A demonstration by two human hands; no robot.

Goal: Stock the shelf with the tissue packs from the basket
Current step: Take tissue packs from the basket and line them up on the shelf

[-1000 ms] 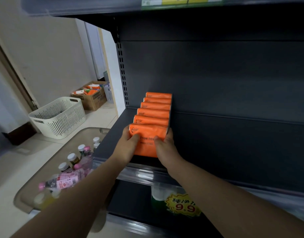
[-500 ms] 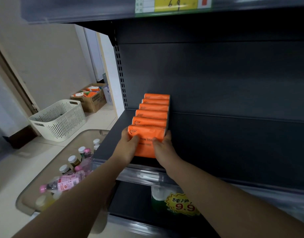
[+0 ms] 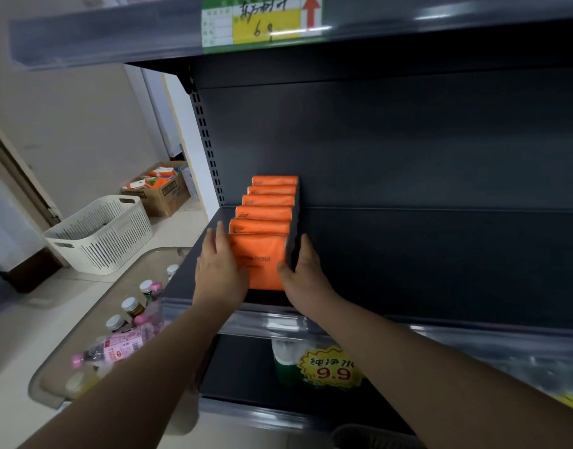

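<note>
Here, at the left end of the dark shelf [image 3: 408, 254], 6 orange packs [image 3: 269, 202] in 1 row from near to far, upright and touching. Nearest pack [image 3: 260, 260] right between the 2 hands. Left hand [image 3: 218, 270] flat against its left side, fingers straight and pointing far, thumb on the front face. Right hand [image 3: 306, 277] flat against its right side, fingers likewise straight, thumb at the front right edge. Neither hand curled round the pack; both spread, pressing in from either side, apart with the pack between. Pack's lower edge just behind the shelf's clear front lip. Left of the shelf, well apart from the hands, on the floor, a white basket [image 3: 100, 234]; contents hard to make out. Beyond it, a cardboard box [image 3: 163, 196] with orange and white cartons. Near left, under the left forearm, a beige tray [image 3: 84, 319] with capped bottles [image 3: 129, 306]. Above, a green and yellow price tag [image 3: 262, 22]; below, a yellow 9.9 sticker [image 3: 332, 367].
</note>
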